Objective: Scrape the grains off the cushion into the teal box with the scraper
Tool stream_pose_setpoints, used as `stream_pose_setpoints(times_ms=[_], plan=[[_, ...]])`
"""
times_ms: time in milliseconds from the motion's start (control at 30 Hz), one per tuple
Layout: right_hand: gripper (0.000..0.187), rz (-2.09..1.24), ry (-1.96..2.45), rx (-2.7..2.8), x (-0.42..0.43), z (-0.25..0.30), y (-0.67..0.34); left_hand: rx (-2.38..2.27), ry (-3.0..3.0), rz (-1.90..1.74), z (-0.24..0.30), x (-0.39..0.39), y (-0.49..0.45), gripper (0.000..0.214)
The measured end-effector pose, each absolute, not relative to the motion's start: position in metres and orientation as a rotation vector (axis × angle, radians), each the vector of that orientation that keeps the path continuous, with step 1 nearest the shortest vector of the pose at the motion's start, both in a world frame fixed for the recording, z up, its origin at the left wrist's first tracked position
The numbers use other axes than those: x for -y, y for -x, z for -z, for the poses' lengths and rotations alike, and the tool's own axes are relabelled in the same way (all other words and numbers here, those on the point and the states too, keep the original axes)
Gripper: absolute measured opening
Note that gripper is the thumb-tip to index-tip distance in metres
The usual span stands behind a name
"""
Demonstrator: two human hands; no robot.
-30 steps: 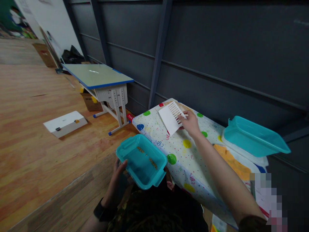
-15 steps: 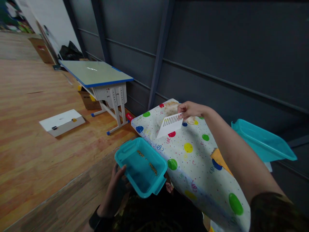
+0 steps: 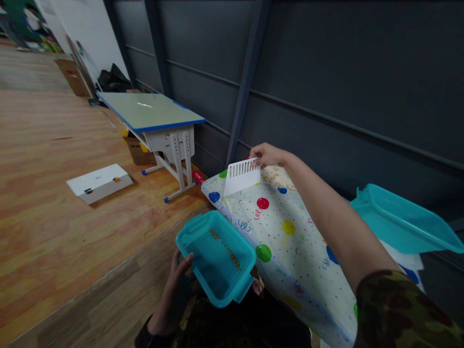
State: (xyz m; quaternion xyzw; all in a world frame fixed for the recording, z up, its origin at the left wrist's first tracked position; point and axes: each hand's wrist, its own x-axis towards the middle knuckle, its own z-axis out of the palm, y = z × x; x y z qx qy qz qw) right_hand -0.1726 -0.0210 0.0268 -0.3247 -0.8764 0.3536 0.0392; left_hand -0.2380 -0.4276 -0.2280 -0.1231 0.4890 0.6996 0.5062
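Observation:
A teal plastic tub (image 3: pixel 208 263) is tilted at the table's near edge, with small tan beads (image 3: pixel 224 247) in an uneven line on its floor. My left hand (image 3: pixel 178 275) grips the tub's left side, thumb over the rim, the other fingers mostly hidden below. Over the far end of the table, my right hand (image 3: pixel 268 155) pinches a white slotted plate (image 3: pixel 242 178) by its upper right corner. The slots run along its top and the solid part points down. Beside that hand lies a pale, crumbly beige patch (image 3: pixel 277 177), partly behind the forearm.
A balloon-print cloth (image 3: pixel 277 251) covers the table. Another teal tub (image 3: pixel 406 222) is to the right, by the dark wall panels (image 3: pixel 326 63). Leftward stand a desk (image 3: pixel 155 111), a white case (image 3: pixel 99 182) on the floor and cardboard boxes (image 3: pixel 139 151). People are far back.
My right hand has moved left with the slotted plate, toward the table's far left corner. The beads in the tub now form a more continuous line. My view has shifted slightly.

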Motion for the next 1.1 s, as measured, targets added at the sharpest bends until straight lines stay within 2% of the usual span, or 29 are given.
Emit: stream_pose_setpoints(times_ms=[167, 400, 533, 633, 700, 900, 1100], plan=[[0.029, -1.106, 1.005, 2.546, 0.026, -0.033, 0.158, -1.204, 0.279, -1.7, 0.228, 0.426, 0.236, 0.112], [0.02, -0.906, 1.131, 2.376, 0.045, -0.038, 0.115, -1.267, 0.201, -1.699, 0.229, 0.427, 0.232, 0.097], [0.012, -0.489, 1.206, 2.375, 0.086, -0.026, 0.103, -1.322, 0.23, -1.732, 0.232, 0.422, 0.233, 0.088], [0.019, -0.07, 1.238, 2.476, 0.121, -0.011, 0.104, -1.315, 0.27, -1.753, 0.226, 0.42, 0.233, 0.096], [0.027, 0.037, 1.274, 2.574, 0.141, -0.001, 0.109, -1.302, 0.251, -1.753, 0.216, 0.423, 0.233, 0.099], [0.035, 0.048, 1.268, 2.696, 0.169, 0.01, 0.132, -1.304, 0.102, -1.802, 0.184, 0.436, 0.227, 0.077], [0.036, 0.01, 1.22, 2.71, 0.178, 0.007, 0.156, -1.269, 0.033, -1.786, 0.182, 0.44, 0.227, 0.077]])
